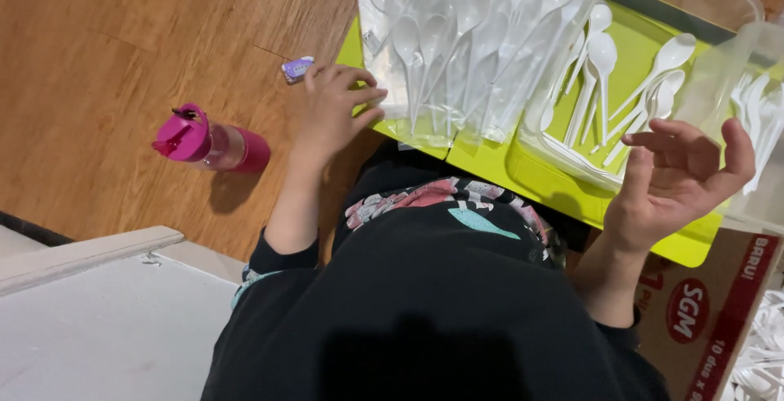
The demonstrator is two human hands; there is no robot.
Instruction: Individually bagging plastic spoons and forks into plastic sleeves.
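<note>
My left hand (336, 107) rests at the near left corner of a lime-green table (482, 160), fingers curled against the edge of a clear plastic bag of white spoons (457, 42). Its fingers hold nothing that I can see. My right hand (682, 176) hovers palm up and empty, fingers spread, just in front of a clear plastic tray (572, 152) holding several loose white plastic spoons (621, 82).
A pink drinking bottle (211, 144) stands on the wooden floor to the left. A small purple wrapped item (297, 68) lies by the table corner. A cardboard box (710, 311) sits at lower right, with more white spoons (763, 344) beside it.
</note>
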